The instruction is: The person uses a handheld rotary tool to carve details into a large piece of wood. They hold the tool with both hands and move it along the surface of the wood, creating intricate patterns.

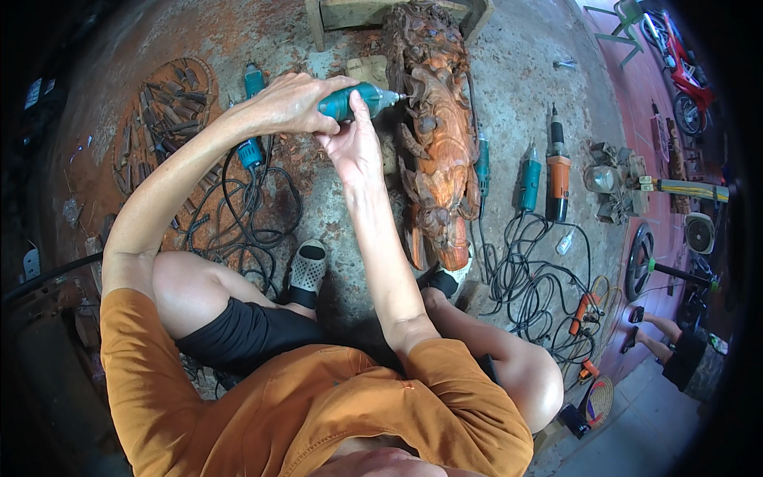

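A teal handheld rotary grinder [359, 99] points right, its tip against a reddish-brown carved wooden figure [435, 135] that lies lengthwise on the concrete floor. My left hand [294, 103] wraps over the grinder's body from above. My right hand [355, 147] supports the tool from below, thumb raised along its front. I sit with knees apart, feet in sandals either side of the carving's near end.
Two more teal grinders [528, 179] and an orange one [558, 175] lie right of the carving with tangled black cables [528, 278]. Another teal tool [251, 151] and cables lie left. Several chisels [163, 111] spread at far left. A seated person's legs [664, 338] are at right.
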A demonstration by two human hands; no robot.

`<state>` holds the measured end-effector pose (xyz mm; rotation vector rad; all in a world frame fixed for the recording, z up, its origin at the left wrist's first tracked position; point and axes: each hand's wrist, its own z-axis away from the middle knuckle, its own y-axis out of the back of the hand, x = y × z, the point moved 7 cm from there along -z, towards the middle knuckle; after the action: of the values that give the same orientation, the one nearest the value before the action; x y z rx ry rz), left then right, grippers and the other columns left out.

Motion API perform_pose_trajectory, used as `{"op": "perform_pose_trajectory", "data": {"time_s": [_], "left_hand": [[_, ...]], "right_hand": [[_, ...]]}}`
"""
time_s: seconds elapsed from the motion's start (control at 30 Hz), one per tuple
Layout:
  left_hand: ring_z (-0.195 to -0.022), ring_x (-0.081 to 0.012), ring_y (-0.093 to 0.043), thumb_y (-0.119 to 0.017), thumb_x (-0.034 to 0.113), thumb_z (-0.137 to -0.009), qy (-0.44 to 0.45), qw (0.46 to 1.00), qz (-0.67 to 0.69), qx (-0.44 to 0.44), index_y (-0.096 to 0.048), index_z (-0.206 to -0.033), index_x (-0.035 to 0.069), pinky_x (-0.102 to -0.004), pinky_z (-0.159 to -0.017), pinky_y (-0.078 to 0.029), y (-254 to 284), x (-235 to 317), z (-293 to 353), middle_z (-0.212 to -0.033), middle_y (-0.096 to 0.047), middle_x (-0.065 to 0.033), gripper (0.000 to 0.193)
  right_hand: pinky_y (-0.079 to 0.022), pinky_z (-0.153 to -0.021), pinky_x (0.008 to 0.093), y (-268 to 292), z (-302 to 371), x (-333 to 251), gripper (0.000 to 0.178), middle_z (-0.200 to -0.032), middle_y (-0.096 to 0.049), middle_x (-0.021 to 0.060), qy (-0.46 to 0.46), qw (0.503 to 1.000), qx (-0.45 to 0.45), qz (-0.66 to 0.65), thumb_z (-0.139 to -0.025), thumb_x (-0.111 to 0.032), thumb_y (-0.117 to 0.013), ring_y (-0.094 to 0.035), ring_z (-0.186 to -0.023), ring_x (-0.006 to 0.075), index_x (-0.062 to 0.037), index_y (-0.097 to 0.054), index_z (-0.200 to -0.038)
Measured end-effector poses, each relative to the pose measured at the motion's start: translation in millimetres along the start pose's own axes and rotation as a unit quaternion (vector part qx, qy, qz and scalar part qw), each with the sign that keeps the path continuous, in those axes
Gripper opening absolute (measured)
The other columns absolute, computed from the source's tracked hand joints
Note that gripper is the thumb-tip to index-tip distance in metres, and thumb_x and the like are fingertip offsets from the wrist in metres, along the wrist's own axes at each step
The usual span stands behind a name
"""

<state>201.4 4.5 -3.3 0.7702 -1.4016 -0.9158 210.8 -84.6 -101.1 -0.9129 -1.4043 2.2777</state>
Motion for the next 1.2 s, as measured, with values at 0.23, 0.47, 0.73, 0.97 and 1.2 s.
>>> {"op": "perform_pose_trajectory", "data": {"time_s": [0.23, 0.47, 0.73, 0.97, 1.2], "left_hand": [[-0.061, -0.0306, -0.066, -0.073, 0.033, -0.065, 0.037, 0.999, 0.002, 0.000, -0.048, -0.142, 0.014, -0.0413, -0.064, -0.051, 2.3, 1.9, -9.5, -0.068, -0.066, -0.0196, 0.083], [-0.063, -0.0314, -0.067, -0.073, 0.034, -0.068, 0.032, 0.999, -0.020, 0.007, -0.048, -0.141, 0.015, -0.0415, -0.066, -0.052, -1.5, -0.7, -14.5, -0.070, -0.067, -0.0201, 0.080], [-0.065, -0.0322, -0.067, -0.073, 0.035, -0.067, 0.038, 0.999, -0.018, -0.027, -0.049, -0.140, 0.013, -0.0421, -0.068, -0.052, 0.9, 10.3, -14.6, -0.069, -0.066, -0.0197, 0.081], [-0.060, -0.0296, -0.066, -0.073, 0.034, -0.065, 0.016, 1.000, -0.023, -0.013, -0.049, -0.140, 0.010, -0.0402, -0.061, -0.051, -2.2, 6.1, -11.3, -0.066, -0.065, -0.0185, 0.082], [-0.058, -0.0292, -0.064, -0.073, 0.032, -0.066, 0.018, 0.999, 0.004, -0.027, -0.047, -0.141, 0.010, -0.0402, -0.059, -0.049, -2.2, 7.1, -6.1, -0.063, -0.063, -0.0190, 0.082]], "right_hand": [[-0.048, -0.099, 0.0480, 0.4, -15.5, -12.8, 0.055, -0.130, -0.053, 0.0095, 0.004, 1.000, -0.011, 0.024, -0.092, -0.037, -0.065, -0.054, -0.118, 0.0254, -0.0097, -0.044, -0.135], [-0.048, -0.100, 0.0483, -3.5, -13.1, -16.5, 0.056, -0.130, -0.053, 0.0094, 0.002, 1.000, 0.003, 0.013, -0.092, -0.035, -0.067, -0.054, -0.118, 0.0260, -0.0095, -0.043, -0.136], [-0.050, -0.098, 0.0464, 4.2, -10.0, -16.5, 0.055, -0.128, -0.054, 0.0087, -0.001, 1.000, 0.000, 0.004, -0.092, -0.035, -0.066, -0.055, -0.116, 0.0246, -0.0091, -0.044, -0.134], [-0.049, -0.099, 0.0465, 0.5, -2.1, -12.7, 0.053, -0.128, -0.054, 0.0085, 0.000, 1.000, 0.010, -0.005, -0.092, -0.035, -0.066, -0.055, -0.116, 0.0244, -0.0093, -0.045, -0.133], [-0.047, -0.101, 0.0489, 2.3, 0.6, -8.2, 0.053, -0.127, -0.054, 0.0097, -0.001, 1.000, 0.009, -0.014, -0.092, -0.034, -0.067, -0.055, -0.117, 0.0248, -0.0089, -0.045, -0.133]]}}
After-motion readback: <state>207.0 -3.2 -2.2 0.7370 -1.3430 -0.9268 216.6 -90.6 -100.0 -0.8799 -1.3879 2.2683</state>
